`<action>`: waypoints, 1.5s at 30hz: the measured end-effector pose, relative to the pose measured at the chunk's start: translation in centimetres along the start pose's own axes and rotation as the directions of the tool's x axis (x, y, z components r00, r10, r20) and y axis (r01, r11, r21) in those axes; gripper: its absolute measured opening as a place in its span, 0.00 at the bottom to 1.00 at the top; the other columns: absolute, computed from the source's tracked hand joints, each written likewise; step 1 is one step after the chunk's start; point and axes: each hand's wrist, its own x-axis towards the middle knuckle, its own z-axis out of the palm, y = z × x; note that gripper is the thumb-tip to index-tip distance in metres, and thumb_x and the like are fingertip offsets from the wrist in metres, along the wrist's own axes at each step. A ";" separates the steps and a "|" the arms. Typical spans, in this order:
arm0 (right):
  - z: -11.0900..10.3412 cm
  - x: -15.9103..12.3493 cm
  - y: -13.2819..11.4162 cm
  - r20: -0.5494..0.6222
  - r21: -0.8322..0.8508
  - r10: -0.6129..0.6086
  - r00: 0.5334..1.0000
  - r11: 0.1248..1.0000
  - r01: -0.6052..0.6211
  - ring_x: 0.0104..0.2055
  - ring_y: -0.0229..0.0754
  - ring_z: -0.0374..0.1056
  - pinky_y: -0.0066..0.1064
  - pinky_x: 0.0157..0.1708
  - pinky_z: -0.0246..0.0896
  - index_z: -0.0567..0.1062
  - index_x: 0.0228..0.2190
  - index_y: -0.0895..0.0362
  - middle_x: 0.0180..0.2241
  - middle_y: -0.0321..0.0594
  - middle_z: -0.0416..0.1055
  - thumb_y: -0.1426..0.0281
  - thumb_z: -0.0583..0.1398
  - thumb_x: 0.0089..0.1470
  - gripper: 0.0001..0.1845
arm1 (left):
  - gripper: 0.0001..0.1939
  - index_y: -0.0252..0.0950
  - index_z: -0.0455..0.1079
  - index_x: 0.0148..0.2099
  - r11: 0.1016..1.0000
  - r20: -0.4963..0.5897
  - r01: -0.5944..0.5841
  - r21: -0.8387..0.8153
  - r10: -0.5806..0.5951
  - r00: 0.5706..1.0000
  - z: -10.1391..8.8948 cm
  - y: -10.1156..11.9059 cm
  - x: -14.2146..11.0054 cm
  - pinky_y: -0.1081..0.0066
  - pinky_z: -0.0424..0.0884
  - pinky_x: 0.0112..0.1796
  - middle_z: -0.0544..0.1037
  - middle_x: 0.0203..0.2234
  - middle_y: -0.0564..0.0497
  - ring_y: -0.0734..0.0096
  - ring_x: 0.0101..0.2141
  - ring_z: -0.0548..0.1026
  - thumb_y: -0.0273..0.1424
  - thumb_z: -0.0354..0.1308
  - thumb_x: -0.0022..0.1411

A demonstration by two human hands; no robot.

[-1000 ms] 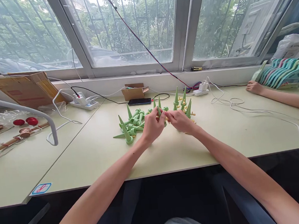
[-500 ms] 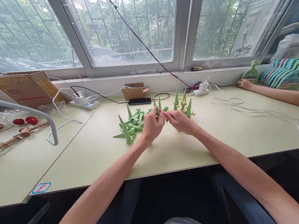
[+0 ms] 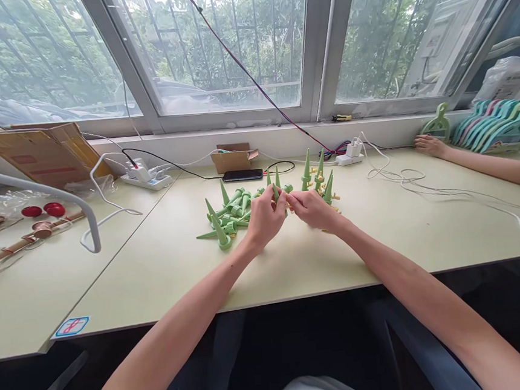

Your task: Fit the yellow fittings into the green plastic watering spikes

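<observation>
My left hand (image 3: pixel 265 217) is closed around a green plant watering spike (image 3: pixel 275 193), whose pointed end sticks up past the fingers. Pressed against it from the right, my right hand (image 3: pixel 312 210) is in a pinch at the spike's side; the small part between its fingertips is mostly hidden. Left of my hands lies a loose pile of green spikes (image 3: pixel 222 238), some upright on their collars and others on their sides. Several green spikes with small yellow valves (image 3: pixel 307 176) stand just beyond my right hand, partly covered by it.
A phone (image 3: pixel 242 175) and a small cardboard box (image 3: pixel 232 159) lie behind the pile. White cables (image 3: pixel 416 181) cross the table on the right, where another person's hand (image 3: pixel 431 145) rests near teal paddle-shaped boards (image 3: pixel 493 129). A white metal tube (image 3: pixel 92 225) juts in at left.
Both hands stay together at the same spot with barely any shift. The other person's hand at the right has moved very slightly.
</observation>
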 end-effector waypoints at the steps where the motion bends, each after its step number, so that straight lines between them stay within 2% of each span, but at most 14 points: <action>1: 0.0 0.0 0.0 0.004 0.002 0.003 1.000 1.000 -0.003 0.22 0.35 0.54 0.30 0.26 0.45 0.60 0.22 0.55 0.20 0.35 0.62 0.52 0.44 0.67 0.27 | 0.10 0.38 0.63 0.33 1.000 0.001 0.000 0.003 0.000 1.000 0.0 0.0 0.0 0.74 0.61 0.21 0.72 0.23 0.54 0.78 0.17 0.65 0.37 0.51 0.66; 19: 0.0 -0.1 0.0 0.029 0.044 0.002 1.000 0.999 -0.003 0.21 0.35 0.53 0.30 0.25 0.46 0.60 0.22 0.55 0.18 0.33 0.58 0.53 0.44 0.67 0.26 | 0.10 0.38 0.62 0.32 1.000 0.012 0.012 0.007 -0.012 1.000 0.0 0.1 -0.1 0.74 0.60 0.21 0.71 0.21 0.55 0.78 0.16 0.62 0.36 0.51 0.66; 35: -0.1 -0.1 -0.2 0.049 0.028 -0.001 0.999 1.000 0.000 0.22 0.35 0.56 0.29 0.26 0.46 0.61 0.22 0.55 0.18 0.33 0.60 0.59 0.45 0.67 0.24 | 0.10 0.38 0.63 0.33 0.999 0.017 0.003 0.045 -0.003 1.000 -0.1 -0.1 -0.1 0.73 0.59 0.22 0.70 0.20 0.56 0.79 0.16 0.61 0.36 0.51 0.66; 45: -0.1 -0.2 -0.1 0.062 0.019 0.008 0.998 1.000 -0.010 0.21 0.35 0.56 0.29 0.26 0.46 0.62 0.23 0.55 0.17 0.32 0.60 0.59 0.45 0.67 0.23 | 0.10 0.38 0.62 0.32 0.998 0.026 0.011 0.062 -0.012 1.000 -0.1 0.1 -0.1 0.73 0.59 0.23 0.69 0.19 0.57 0.78 0.16 0.61 0.36 0.51 0.66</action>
